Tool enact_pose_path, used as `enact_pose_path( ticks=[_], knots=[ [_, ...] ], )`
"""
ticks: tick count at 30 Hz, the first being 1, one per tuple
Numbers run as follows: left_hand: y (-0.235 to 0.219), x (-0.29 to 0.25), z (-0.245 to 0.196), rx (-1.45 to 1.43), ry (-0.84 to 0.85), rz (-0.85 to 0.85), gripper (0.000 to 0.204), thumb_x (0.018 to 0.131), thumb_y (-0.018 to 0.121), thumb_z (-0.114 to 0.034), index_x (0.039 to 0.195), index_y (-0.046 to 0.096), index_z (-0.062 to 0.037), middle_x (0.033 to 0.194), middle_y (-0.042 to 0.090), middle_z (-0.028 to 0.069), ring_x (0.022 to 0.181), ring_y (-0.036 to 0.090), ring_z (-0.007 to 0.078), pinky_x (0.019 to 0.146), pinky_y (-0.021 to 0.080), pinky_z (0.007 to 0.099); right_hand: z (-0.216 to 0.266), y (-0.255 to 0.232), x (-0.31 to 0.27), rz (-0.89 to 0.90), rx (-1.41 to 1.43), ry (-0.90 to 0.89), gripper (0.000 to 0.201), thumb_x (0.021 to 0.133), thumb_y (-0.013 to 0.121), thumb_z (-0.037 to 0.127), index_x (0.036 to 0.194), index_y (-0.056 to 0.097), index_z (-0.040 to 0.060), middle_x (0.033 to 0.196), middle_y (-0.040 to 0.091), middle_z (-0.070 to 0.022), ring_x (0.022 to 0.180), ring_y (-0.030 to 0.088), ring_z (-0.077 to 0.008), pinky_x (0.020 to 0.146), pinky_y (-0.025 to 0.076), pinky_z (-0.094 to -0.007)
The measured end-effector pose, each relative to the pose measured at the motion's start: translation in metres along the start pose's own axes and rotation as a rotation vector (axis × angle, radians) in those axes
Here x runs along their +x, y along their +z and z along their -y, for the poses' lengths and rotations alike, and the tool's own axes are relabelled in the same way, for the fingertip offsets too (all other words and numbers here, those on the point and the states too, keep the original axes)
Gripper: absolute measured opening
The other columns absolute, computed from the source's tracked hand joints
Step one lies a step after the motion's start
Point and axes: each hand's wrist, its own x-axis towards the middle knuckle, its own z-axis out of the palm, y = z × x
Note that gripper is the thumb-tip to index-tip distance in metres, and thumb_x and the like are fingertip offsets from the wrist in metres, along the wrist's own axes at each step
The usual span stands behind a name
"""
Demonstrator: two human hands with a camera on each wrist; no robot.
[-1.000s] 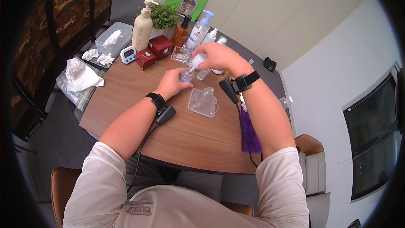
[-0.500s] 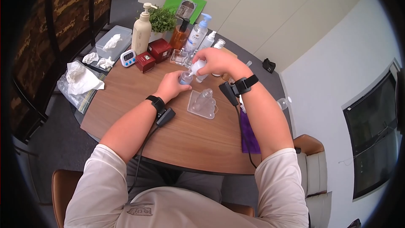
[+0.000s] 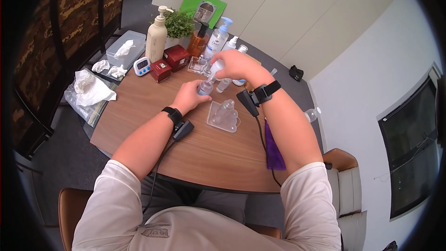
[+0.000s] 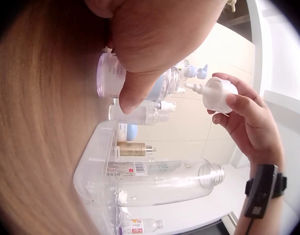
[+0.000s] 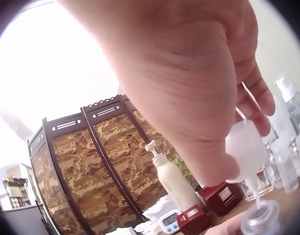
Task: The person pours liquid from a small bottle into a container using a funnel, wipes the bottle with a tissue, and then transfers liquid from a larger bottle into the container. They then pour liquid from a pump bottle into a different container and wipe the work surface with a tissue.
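Observation:
My left hand (image 3: 188, 96) holds a small clear bottle (image 4: 108, 78) upright by its side, thumb across the front. The bottle has a pinkish base and an uncapped threaded neck. Over its mouth, my right hand (image 3: 236, 65) pinches a white pump head (image 4: 219, 96) between thumb and fingers. A narrow stepped stem (image 4: 196, 88) on it points at the bottle's mouth, a little short of the rim in the left wrist view. Nearby, a larger clear uncapped bottle (image 4: 164, 181) stands on a clear plastic tray (image 3: 216, 120).
Behind the hands are a beige pump bottle (image 3: 156, 42), dark red boxes (image 3: 160, 70), a timer (image 3: 142, 66) and an amber bottle (image 3: 197, 44). Crumpled tissues (image 3: 117, 71) lie at the left. A purple cloth (image 3: 274, 151) lies under my right forearm.
My right hand has lifted the pump head slightly, and more of the small bottle's neck shows below it. The left hand keeps its hold on the bottle.

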Motion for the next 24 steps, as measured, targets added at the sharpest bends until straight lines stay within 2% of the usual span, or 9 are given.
enact_pose_path(
  ticks=[1,8,11,13,15,16,18,20,24],
  knots=[
    [-0.001,0.0,-0.001,-0.007,-0.012,0.009,0.052,0.076,0.092,-0.022,0.121,0.074,-0.002,0.109,0.078,0.02,0.104,0.074,0.0369,0.093,0.056,0.0429,-0.002,0.001,0.001,-0.048,-0.012,-0.009,0.049,0.075,0.081,0.025,0.121,0.075,0.0081,0.113,0.077,-0.0167,0.107,0.073,-0.0324,0.094,0.057,-0.0418],
    [-0.001,0.001,0.0,0.009,0.006,0.006,0.051,0.076,0.092,-0.022,0.119,0.074,-0.0022,0.109,0.078,0.0196,0.103,0.074,0.0375,0.093,0.056,0.0432,-0.009,0.005,-0.006,-0.003,0.02,-0.052,0.048,0.075,0.081,0.024,0.12,0.075,0.0072,0.111,0.077,-0.0172,0.105,0.074,-0.0326,0.092,0.057,-0.0411],
    [-0.001,-0.001,0.0,0.0,-0.005,-0.006,0.052,0.076,0.092,-0.022,0.12,0.074,-0.0025,0.11,0.078,0.0195,0.104,0.073,0.0373,0.093,0.056,0.0435,-0.013,0.0,-0.034,-0.147,0.074,-0.079,0.049,0.075,0.082,0.023,0.121,0.075,0.0066,0.109,0.077,-0.0159,0.102,0.073,-0.0309,0.09,0.057,-0.0394],
    [0.001,-0.001,0.003,-0.047,0.011,-0.013,0.052,0.076,0.092,-0.022,0.121,0.074,-0.0028,0.112,0.077,0.0195,0.106,0.073,0.037,0.094,0.055,0.0432,-0.025,-0.006,-0.06,-0.322,0.127,-0.009,0.048,0.077,0.082,0.022,0.121,0.074,0.0055,0.107,0.076,-0.0135,0.097,0.072,-0.0281,0.089,0.057,-0.038],
    [0.0,-0.001,0.003,-0.037,0.011,-0.013,0.053,0.075,0.092,-0.022,0.121,0.073,-0.0027,0.113,0.077,0.0194,0.108,0.072,0.0366,0.095,0.055,0.043,-0.033,0.003,-0.097,-0.507,0.235,0.107,0.041,0.078,0.082,0.023,0.115,0.075,0.0065,0.108,0.075,-0.0144,0.101,0.071,-0.0305,0.091,0.056,-0.0411],
    [0.0,0.0,0.002,-0.027,0.01,-0.008,0.053,0.075,0.092,-0.022,0.121,0.073,-0.0026,0.115,0.076,0.0193,0.11,0.072,0.0363,0.096,0.055,0.0428,-0.039,0.008,-0.116,-0.556,0.307,0.147,0.043,0.079,0.082,0.02,0.119,0.072,0.006,0.108,0.074,-0.0123,0.101,0.07,-0.0269,0.089,0.056,-0.0389],
    [0.0,0.001,0.001,-0.024,0.019,-0.003,0.054,0.075,0.093,-0.022,0.121,0.073,-0.0022,0.117,0.076,0.0188,0.111,0.072,0.0356,0.097,0.055,0.0424,-0.058,0.032,-0.151,-0.613,0.381,0.192,0.046,0.08,0.082,0.016,0.123,0.07,0.0055,0.107,0.073,-0.0101,0.101,0.069,-0.0233,0.087,0.056,-0.0368],
    [0.001,0.001,0.001,-0.017,0.027,0.011,0.055,0.075,0.093,-0.022,0.121,0.073,-0.0019,0.119,0.075,0.0182,0.112,0.071,0.0349,0.098,0.055,0.042,-0.091,0.076,-0.181,-0.718,0.707,0.275,0.059,0.081,0.079,0.006,0.137,0.058,0.0033,0.116,0.068,-0.0095,0.105,0.069,-0.0197,0.087,0.056,-0.0331],
    [0.004,0.002,0.002,0.011,0.01,-0.001,0.067,0.075,0.095,-0.026,0.13,0.067,0.0003,0.124,0.074,0.0168,0.113,0.072,0.03,0.1,0.056,0.0402,-0.124,0.15,-0.223,-0.787,0.933,0.365,0.076,0.082,0.078,-0.001,0.15,0.044,0.001,0.122,0.061,-0.0111,0.109,0.068,-0.0198,0.091,0.057,-0.0322]
  ],
)
